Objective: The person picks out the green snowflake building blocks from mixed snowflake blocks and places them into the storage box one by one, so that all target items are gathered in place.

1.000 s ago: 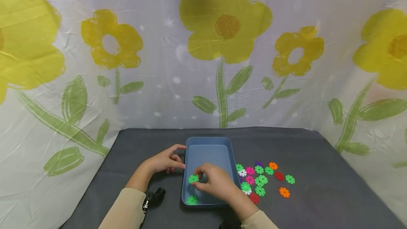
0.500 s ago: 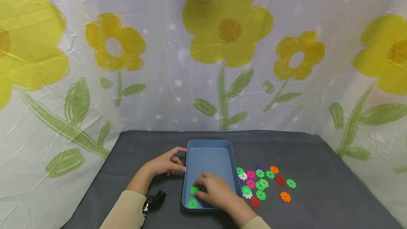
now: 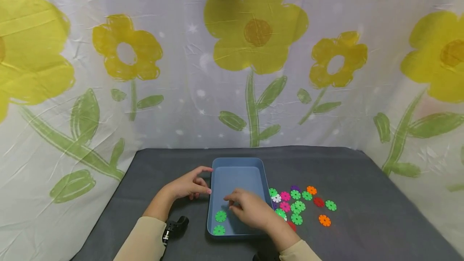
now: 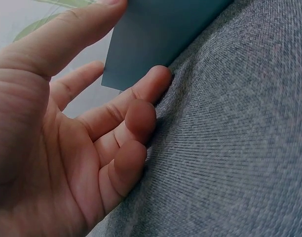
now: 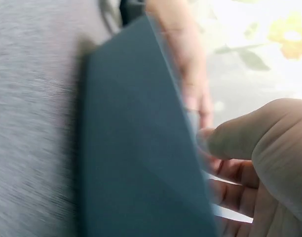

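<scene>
On the dark surface stands a blue tray. The left hand touches its left side with thumb and forefinger, spread apart. The right hand has just left a green disc in the tray, near a second disc, so this placing seems finished; its fingers, loosely bent, hold nothing.

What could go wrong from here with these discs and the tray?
Grabbing two at once: several loose discs overlap beside the tray, so one pick could drag a neighbour along.
Disturbing the placed pair: the right hand is over the tray, close to the two green discs, and a low sweep might shift them.
Tray sliding: the left hand is at its left side without wrapping round it, so a knock might still move it.
</scene>
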A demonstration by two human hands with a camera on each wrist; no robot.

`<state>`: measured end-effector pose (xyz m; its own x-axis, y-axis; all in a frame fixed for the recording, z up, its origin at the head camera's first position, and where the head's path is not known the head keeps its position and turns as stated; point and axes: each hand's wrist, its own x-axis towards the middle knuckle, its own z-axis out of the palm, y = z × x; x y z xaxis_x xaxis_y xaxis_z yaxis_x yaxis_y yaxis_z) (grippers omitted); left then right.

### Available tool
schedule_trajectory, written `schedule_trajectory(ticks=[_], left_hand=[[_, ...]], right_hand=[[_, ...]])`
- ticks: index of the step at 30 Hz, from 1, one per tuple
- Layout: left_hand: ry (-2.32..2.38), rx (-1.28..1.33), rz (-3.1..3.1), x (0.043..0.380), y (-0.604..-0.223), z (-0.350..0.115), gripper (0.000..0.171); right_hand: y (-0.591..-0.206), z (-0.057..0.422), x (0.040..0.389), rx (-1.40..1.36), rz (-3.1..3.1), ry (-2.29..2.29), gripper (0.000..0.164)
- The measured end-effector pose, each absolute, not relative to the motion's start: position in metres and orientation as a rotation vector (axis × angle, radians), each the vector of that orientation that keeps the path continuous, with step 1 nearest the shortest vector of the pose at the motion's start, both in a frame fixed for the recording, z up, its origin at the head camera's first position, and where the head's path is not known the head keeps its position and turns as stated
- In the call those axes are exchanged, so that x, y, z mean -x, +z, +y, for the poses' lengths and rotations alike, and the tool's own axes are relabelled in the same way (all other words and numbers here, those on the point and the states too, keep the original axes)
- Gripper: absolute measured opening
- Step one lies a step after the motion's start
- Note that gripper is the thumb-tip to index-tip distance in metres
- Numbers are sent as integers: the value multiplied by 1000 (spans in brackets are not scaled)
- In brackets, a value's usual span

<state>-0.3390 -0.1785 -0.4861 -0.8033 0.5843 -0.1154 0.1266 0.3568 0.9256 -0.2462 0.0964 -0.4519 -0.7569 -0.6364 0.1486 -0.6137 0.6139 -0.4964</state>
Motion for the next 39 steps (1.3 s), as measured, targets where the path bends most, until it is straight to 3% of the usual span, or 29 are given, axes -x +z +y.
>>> schedule_trajectory(ticks=[19, 39], left_hand=[[1433, -603, 2213, 336, -488, -181, 83], [1438, -610, 2218, 334, -481, -177, 80]], right_hand=[[-396, 149, 241, 873, 2994, -979, 31], [-401, 193, 259, 560, 3072, -1043, 33]])
